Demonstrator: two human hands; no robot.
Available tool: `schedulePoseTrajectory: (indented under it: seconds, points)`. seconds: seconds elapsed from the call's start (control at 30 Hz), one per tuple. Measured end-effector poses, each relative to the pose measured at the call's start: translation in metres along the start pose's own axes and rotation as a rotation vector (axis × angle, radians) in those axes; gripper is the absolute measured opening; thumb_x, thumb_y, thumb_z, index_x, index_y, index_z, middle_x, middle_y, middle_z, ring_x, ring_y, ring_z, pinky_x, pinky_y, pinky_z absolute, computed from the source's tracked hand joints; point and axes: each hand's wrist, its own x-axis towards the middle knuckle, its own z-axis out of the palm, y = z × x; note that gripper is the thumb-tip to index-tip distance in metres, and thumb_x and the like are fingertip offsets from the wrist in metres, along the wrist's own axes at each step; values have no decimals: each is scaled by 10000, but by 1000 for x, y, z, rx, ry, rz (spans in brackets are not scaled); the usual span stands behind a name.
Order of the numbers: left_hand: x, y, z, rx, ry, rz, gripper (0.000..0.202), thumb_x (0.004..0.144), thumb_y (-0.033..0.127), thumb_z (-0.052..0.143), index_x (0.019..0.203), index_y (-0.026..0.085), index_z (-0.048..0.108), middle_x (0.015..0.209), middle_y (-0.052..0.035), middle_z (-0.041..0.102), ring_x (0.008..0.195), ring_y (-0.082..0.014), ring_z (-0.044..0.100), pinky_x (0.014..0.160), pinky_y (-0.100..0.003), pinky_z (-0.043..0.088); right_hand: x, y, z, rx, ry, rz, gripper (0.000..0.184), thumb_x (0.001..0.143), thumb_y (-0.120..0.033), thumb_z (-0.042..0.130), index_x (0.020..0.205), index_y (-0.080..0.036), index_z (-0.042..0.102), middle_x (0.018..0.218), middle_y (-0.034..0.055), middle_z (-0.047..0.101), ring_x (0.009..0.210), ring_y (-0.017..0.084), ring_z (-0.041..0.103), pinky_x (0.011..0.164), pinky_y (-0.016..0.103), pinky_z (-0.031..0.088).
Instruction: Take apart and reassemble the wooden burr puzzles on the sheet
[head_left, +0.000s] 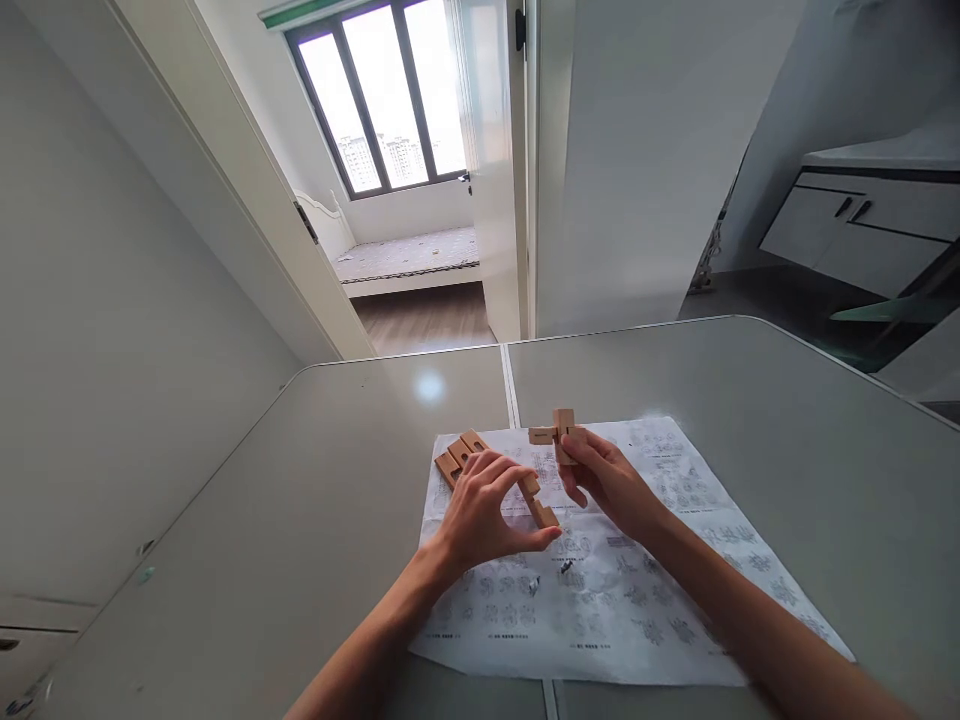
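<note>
Between the thumb and fingers of my left hand (pixel 480 510) is a notched wooden puzzle piece (pixel 541 508), held slanted over the printed sheet (pixel 600 610). My right hand (pixel 604 475) pinches two joined wooden puzzle pieces (pixel 564 425), one upright and one sticking out to the left; their joint is partly covered by my fingers. Behind my left hand, several more wooden pieces (pixel 457 455) with cut-outs lie side by side on the sheet, partly hidden by the hand. The held pieces are a short gap apart.
The sheet, printed with small diagrams, lies on a pale glossy table (pixel 360 480) with a seam down its middle. Two small dark and silvery bits (pixel 566 567) rest on the paper. Beyond the table's far edge are a doorway, a bed (pixel 412 255) and a white cabinet (pixel 862 215).
</note>
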Motion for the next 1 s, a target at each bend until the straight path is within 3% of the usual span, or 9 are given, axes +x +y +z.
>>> schedulePoseTrajectory:
  seconds: [0.1, 0.23, 0.43, 0.63, 0.7, 0.8, 0.9, 1.0]
  points:
    - [0, -7, 3, 141, 95, 68, 537, 655, 530, 887, 1059, 213, 732, 1135, -113, 723, 1209, -350, 585, 1111, -530, 432, 3, 3, -1, 62, 101, 14, 360, 942, -547, 681, 857, -207, 599, 624, -44, 547, 500, 103, 433, 501, 254, 363]
    - [-1, -10, 4, 231, 103, 14, 499, 680, 507, 878, 1067, 227, 733, 1262, -112, 678, 1345, -383, 478, 1174, -565, 337, 4, 7, 3, 57, 106, 28, 371, 924, -561, 696, 879, -199, 627, 612, -43, 530, 512, 104, 406, 494, 246, 336]
    - [-1, -11, 4, 317, 29, -52, 494, 719, 491, 854, 1143, 272, 726, 1466, -84, 573, 1453, -406, 343, 1188, -610, 269, 1, 9, 7, -12, 32, 45, 389, 947, -579, 647, 1010, -195, 657, 601, -53, 508, 497, 106, 397, 502, 253, 329]
    - [-2, -13, 6, 348, 50, -57, 577, 818, 488, 768, 1317, 231, 636, 1503, -143, 524, 1469, -398, 328, 1164, -583, 293, 2, 13, 7, -69, 0, 31, 415, 940, -612, 629, 894, -200, 614, 568, -64, 480, 461, 103, 379, 489, 265, 303]
    - [-1, -10, 5, 330, 105, -55, 584, 841, 472, 749, 1350, 226, 601, 1484, -145, 539, 1458, -386, 348, 1149, -565, 313, 2, 13, 8, -77, -1, 23, 415, 936, -610, 636, 878, -200, 610, 548, -74, 451, 456, 99, 356, 490, 267, 289]
    - [-1, -3, 2, 255, 174, -18, 415, 864, 393, 720, 1229, 219, 624, 1377, -120, 615, 1393, -348, 423, 1133, -522, 340, 1, 12, 9, -114, -11, 18, 405, 942, -596, 637, 899, -193, 631, 517, -89, 403, 460, 96, 311, 499, 269, 267]
    - [0, -1, -1, 130, 201, -15, 166, 944, 353, 610, 1020, 206, 629, 1041, -88, 697, 1116, -278, 573, 1001, -448, 441, -1, 9, 12, -174, -49, 45, 423, 940, -607, 630, 904, -185, 644, 506, -90, 398, 469, 96, 300, 504, 267, 264]
    - [0, -1, -1, -10, 154, -108, 293, 1033, 381, 465, 822, 210, 574, 764, -37, 613, 785, -199, 561, 768, -339, 468, -2, 8, 14, -202, -97, 60, 452, 905, -639, 658, 853, -192, 625, 543, -87, 396, 479, 92, 325, 489, 257, 272]
